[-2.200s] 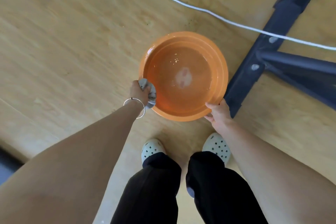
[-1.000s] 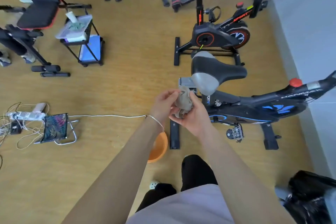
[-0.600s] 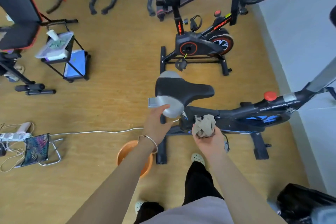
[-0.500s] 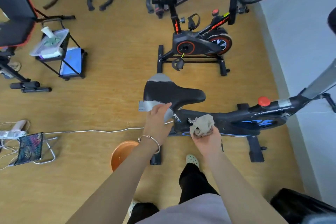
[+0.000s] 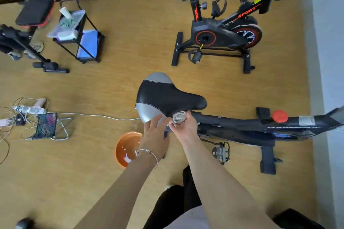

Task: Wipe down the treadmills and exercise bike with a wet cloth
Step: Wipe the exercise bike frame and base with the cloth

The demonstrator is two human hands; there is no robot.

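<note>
Straight below the head camera stands the near bike (image 5: 242, 126), its frame running from the middle to the right edge along the wall (image 5: 327, 42). Its saddle (image 5: 167, 98) is black with grey ends and points its nose to the right.

The right hand (image 5: 184, 126) is clamped on the cloth (image 5: 179, 118). The fingers are curled round the crumpled grey wad, which touches the underside of the saddle near the seat post. The left hand (image 5: 155, 135) has its fingers straight and a little spread, and the fingertips (image 5: 158, 118) rest on the grey rear of the saddle, just beside the right hand. It holds nothing. A thin bracelet (image 5: 149, 152) sits on the left wrist.

Both forearms cover part of the floor and part of the bike's rear foot. The left hand also hides the right rim of the orange basin (image 5: 126, 148), which stands on the floor with water in it, just left of the bike. The person's black trousers show at the bottom between the arms.

On the frame there is a red knob (image 5: 279, 116), and a pedal (image 5: 220, 152) hangs below the frame. A white cable (image 5: 96, 116) runs over the floor from the saddle side to a power strip (image 5: 29, 109) at the left edge. Near it lies a small folding stool (image 5: 46, 125).

Farther away, a second bike (image 5: 223, 33) with red trim stands well apart from the first one. At upper left there is a black cart (image 5: 81, 39) with a plastic box on top, and beside it a bench (image 5: 35, 11).
</note>
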